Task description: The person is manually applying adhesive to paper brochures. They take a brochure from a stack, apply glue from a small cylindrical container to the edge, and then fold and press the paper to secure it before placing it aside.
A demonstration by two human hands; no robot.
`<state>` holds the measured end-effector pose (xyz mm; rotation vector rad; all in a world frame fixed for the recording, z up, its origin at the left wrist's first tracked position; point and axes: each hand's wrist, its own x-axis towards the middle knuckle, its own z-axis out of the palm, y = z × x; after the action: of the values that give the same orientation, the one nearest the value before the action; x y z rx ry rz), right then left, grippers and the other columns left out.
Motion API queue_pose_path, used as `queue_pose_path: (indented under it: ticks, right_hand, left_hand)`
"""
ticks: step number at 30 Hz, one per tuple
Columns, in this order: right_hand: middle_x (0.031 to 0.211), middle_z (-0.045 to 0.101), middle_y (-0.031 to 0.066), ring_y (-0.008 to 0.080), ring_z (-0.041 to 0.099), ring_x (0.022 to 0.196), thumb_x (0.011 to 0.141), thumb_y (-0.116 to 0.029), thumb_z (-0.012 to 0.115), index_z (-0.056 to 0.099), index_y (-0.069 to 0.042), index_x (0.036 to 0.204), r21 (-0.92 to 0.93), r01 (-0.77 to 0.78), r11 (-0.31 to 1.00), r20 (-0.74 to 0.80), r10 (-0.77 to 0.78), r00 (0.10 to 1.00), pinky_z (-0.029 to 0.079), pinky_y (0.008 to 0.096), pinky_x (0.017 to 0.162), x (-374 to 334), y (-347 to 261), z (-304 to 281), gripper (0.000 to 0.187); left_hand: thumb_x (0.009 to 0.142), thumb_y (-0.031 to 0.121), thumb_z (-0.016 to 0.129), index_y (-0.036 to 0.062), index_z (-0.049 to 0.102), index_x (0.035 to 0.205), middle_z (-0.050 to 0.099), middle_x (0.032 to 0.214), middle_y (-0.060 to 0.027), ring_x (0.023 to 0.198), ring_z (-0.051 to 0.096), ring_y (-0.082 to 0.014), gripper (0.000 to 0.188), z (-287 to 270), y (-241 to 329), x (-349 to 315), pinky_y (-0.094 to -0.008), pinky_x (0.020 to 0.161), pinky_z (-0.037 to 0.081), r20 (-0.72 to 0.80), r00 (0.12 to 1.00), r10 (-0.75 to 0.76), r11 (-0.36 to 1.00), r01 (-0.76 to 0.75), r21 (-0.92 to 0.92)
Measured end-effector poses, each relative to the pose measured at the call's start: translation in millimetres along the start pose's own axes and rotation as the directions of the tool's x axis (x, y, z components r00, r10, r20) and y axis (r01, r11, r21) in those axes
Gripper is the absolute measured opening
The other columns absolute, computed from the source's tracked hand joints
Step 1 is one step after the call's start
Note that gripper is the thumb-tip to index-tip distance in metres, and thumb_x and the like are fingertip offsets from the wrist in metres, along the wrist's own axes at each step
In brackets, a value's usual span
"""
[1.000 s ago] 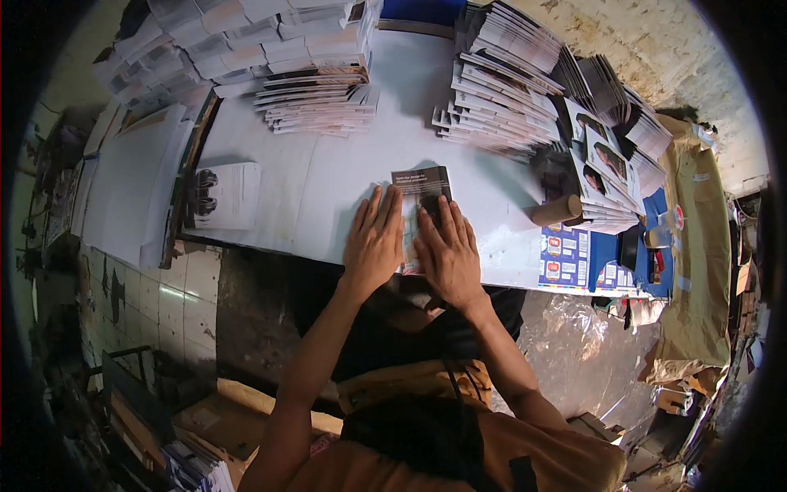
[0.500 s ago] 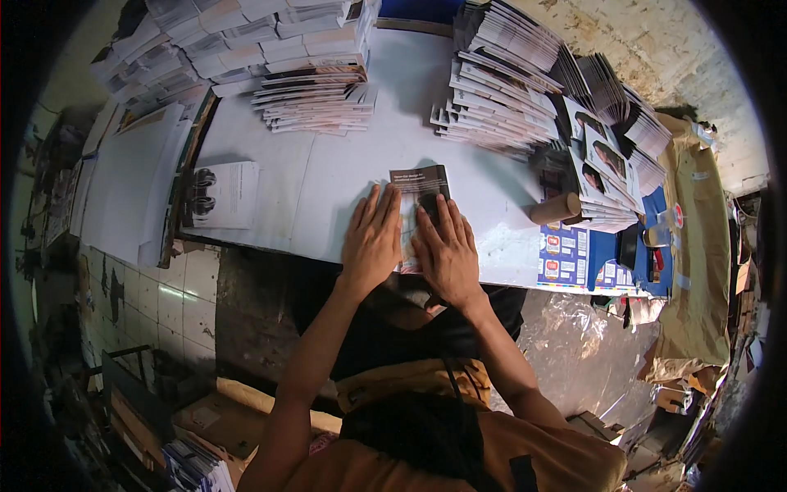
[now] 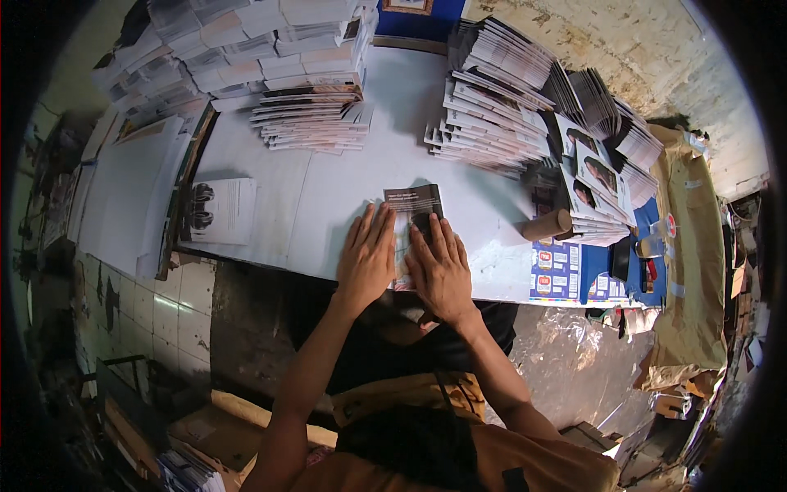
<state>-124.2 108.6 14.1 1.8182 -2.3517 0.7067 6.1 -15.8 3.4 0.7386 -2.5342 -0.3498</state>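
Note:
A narrow folded leaflet point(image 3: 413, 199), dark at its top end, lies on the white tabletop point(image 3: 328, 189) near the front edge. My left hand point(image 3: 366, 256) rests flat along its left side with the fingers stretched forward. Over its right side lies my right hand point(image 3: 441, 264), also flat, fingers extended and slightly apart. Both palms press down on the paper and hide much of it. A pale strip of the leaflet shows between the hands.
Tall stacks of printed sheets point(image 3: 238, 49) stand at the back left, with folded leaflets point(image 3: 311, 119) before them. More leaflet piles point(image 3: 488, 123) rise at the right. A brown cardboard tube point(image 3: 548, 225) sits near the right edge. A small printed stack point(image 3: 221, 211) lies at left.
The whole view has tilted a little, so the table sits lower in the picture. Both hands stay flat on the leaflet, with hardly any movement against it.

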Motion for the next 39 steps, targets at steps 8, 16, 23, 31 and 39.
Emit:
queue_pose_path:
  ticks: [8,16,23,31,39]
  right_hand:
    - [0.158,0.041,0.0245,0.0413,0.04,0.146,0.1,-0.03,0.059,0.056,-0.009,0.145,0.001,0.01,1.0,-0.008,-0.01,1.0,0.034,0.0517,0.117,2.9,1.2,-0.4,0.05]
    - [0.158,0.041,0.0256,0.0428,0.04,0.146,0.1,-0.028,0.06,0.056,-0.008,0.145,0.001,0.01,1.0,-0.002,-0.01,1.0,0.033,0.0508,0.118,2.2,0.7,-0.4,0.049]
    - [0.159,0.04,0.0252,0.0424,0.039,0.146,0.1,-0.029,0.06,0.056,-0.008,0.145,0.005,0.008,1.0,0.013,-0.008,1.0,0.032,0.0503,0.119,1.8,1.6,-0.4,0.05]
    - [0.159,0.04,0.0238,0.0405,0.038,0.148,0.102,-0.031,0.056,0.055,-0.009,0.146,0.008,-0.002,1.0,0.023,0.002,1.0,0.032,0.0527,0.118,1.3,1.2,1.0,0.049]
    - [0.159,0.04,0.0246,0.0413,0.038,0.148,0.103,-0.031,0.055,0.055,-0.008,0.146,0.002,-0.002,1.0,0.022,0.002,1.0,0.031,0.0527,0.119,1.3,1.8,1.2,0.049]
  left_hand:
    - [0.102,0.011,0.051,-0.0001,0.048,0.148,0.046,0.157,-0.0179,0.151,0.035,-0.036,0.048,-1.4,0.1,1.8,-0.0506,0.123,0.029,0.022,1.0,-0.017,0.998,0.018,-0.055]
    - [0.101,0.012,0.052,0.0007,0.054,0.143,0.046,0.156,-0.0166,0.148,0.038,-0.0363,0.043,-2.5,1.7,1.9,-0.0507,0.123,0.029,0.011,1.0,-0.012,0.999,0.012,-0.029]
    - [0.101,0.012,0.053,0.0003,0.054,0.142,0.044,0.157,-0.0173,0.148,0.038,-0.0377,0.043,-1.6,1.5,1.2,-0.0514,0.123,0.029,0.003,1.0,-0.003,0.999,0.003,-0.032]
    - [0.101,0.011,0.052,-0.0006,0.054,0.142,0.044,0.157,-0.0177,0.148,0.037,-0.0381,0.043,-3.7,2.3,1.7,-0.0511,0.123,0.029,0.011,1.0,-0.011,0.999,0.011,-0.041]
    - [0.102,0.012,0.051,-0.0004,0.053,0.143,0.042,0.158,-0.0172,0.149,0.036,-0.0369,0.043,-2.3,1.8,1.0,-0.0499,0.124,0.028,0.019,1.0,-0.014,1.0,0.014,-0.027]
